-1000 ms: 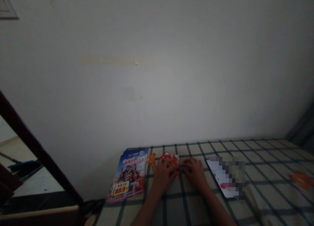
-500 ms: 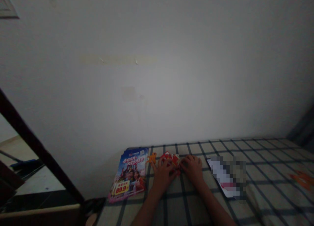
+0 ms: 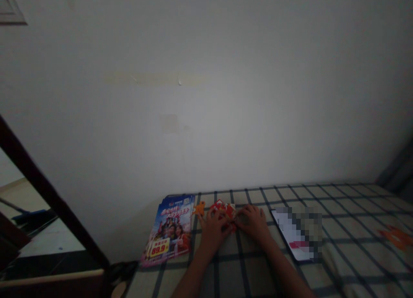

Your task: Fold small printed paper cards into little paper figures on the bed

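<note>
A folded piece of red and white printed paper lies on the checked cloth between my hands. My left hand rests over its left and near side, fingers bent and pressing on it. From the right, my right hand pinches the paper's right edge between thumb and fingertips. Both hands partly cover the paper, so its full folded shape is hidden. Just left of my left hand sits a small orange figure printed on the cloth.
A stack of colourful flyers lies at the left edge of the checked cloth. To the right is a phone with a lit screen, partly blurred out. A pale wall rises behind. A dark bar slants at the left.
My right hand's fingertips have shifted slightly left onto the paper's edge. The left hand has stayed almost in place, and the view has moved very little.
</note>
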`<action>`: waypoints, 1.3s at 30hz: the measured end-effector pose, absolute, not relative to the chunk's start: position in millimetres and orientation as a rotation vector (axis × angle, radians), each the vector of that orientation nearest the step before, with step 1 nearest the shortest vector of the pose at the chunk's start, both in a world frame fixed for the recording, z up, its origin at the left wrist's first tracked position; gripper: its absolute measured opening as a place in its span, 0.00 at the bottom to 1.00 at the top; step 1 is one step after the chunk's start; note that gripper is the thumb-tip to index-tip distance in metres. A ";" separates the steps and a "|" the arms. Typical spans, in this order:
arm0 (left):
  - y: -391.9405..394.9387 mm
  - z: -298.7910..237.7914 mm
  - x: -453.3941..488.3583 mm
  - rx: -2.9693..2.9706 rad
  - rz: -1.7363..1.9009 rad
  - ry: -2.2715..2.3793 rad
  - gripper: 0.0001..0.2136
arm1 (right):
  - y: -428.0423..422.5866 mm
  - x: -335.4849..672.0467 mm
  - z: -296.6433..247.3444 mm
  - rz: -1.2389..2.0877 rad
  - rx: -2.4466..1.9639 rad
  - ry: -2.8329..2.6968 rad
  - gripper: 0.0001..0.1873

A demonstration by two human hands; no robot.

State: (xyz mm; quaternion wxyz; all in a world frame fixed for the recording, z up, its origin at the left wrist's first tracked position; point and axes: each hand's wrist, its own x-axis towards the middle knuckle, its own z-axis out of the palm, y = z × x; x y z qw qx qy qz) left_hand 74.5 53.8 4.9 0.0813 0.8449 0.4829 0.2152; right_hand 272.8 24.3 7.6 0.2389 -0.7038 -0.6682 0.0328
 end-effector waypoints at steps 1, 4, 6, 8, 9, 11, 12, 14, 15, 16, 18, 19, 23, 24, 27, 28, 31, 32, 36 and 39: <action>53.8 5.3 74.2 2.523 0.632 1.448 0.13 | 24.0 274.0 7.0 0.096 -1.924 -1.838 0.15; 53.9 6.0 73.5 2.514 0.610 1.444 0.14 | 22.9 277.6 4.3 0.114 -1.900 -1.874 0.17; 54.1 6.1 73.2 2.505 0.615 1.438 0.14 | 21.8 279.4 2.2 0.119 -1.882 -1.898 0.19; 54.2 6.1 73.1 2.495 0.628 1.439 0.14 | 20.3 280.1 -0.2 0.114 -1.877 -1.903 0.20; 54.3 6.0 73.2 2.491 0.629 1.440 0.14 | 19.5 280.2 -1.6 0.108 -1.879 -1.898 0.20; 54.3 5.8 73.5 2.486 0.626 1.444 0.14 | 17.9 280.0 -5.0 0.086 -1.872 -1.889 0.20; 54.2 5.6 73.7 2.488 0.623 1.445 0.14 | 17.2 280.0 -7.0 0.072 -1.859 -1.884 0.20; 54.3 5.2 74.1 2.498 0.619 1.446 0.13 | 15.9 280.7 -10.8 0.054 -1.818 -1.873 0.19; 54.5 4.8 74.2 2.505 0.624 1.450 0.13 | 15.6 281.5 -12.6 0.051 -1.795 -1.865 0.18; 54.7 4.4 74.2 2.510 0.630 1.454 0.13 | 15.4 282.4 -14.1 0.049 -1.775 -1.853 0.18; 55.2 3.6 73.9 2.513 0.642 1.457 0.13 | 15.6 284.7 -16.1 0.050 -1.741 -1.834 0.15; 55.4 3.3 73.6 2.512 0.649 1.453 0.13 | 15.9 285.7 -16.7 0.053 -1.726 -1.832 0.13; 55.7 3.3 72.8 2.510 0.657 1.432 0.14 | 17.2 287.8 -16.1 0.067 -1.707 -1.846 0.09; 55.5 3.7 72.9 2.511 0.654 1.437 0.14 | 17.3 287.6 -15.5 0.070 -1.713 -1.855 0.08; 54.9 5.1 73.5 2.505 0.631 1.456 0.13 | 16.7 286.1 -12.7 0.076 -1.728 -1.896 0.07; 54.6 5.7 73.7 2.501 0.622 1.461 0.14 | 16.3 285.4 -11.6 0.076 -1.730 -1.906 0.07; 54.1 7.0 74.3 2.499 0.593 1.471 0.14 | 15.1 283.3 -8.8 0.077 -1.745 -1.916 0.07; 53.9 7.3 74.4 2.499 0.589 1.476 0.14 | 14.7 282.5 -8.3 0.077 -1.759 -1.906 0.07; 54.0 7.6 74.6 2.498 0.611 1.471 0.13 | 15.0 279.4 -9.6 0.045 -1.808 -1.840 0.07; 54.7 7.6 74.6 2.506 0.604 1.479 0.13 | 16.7 278.0 -11.9 0.017 -1.842 -1.820 0.07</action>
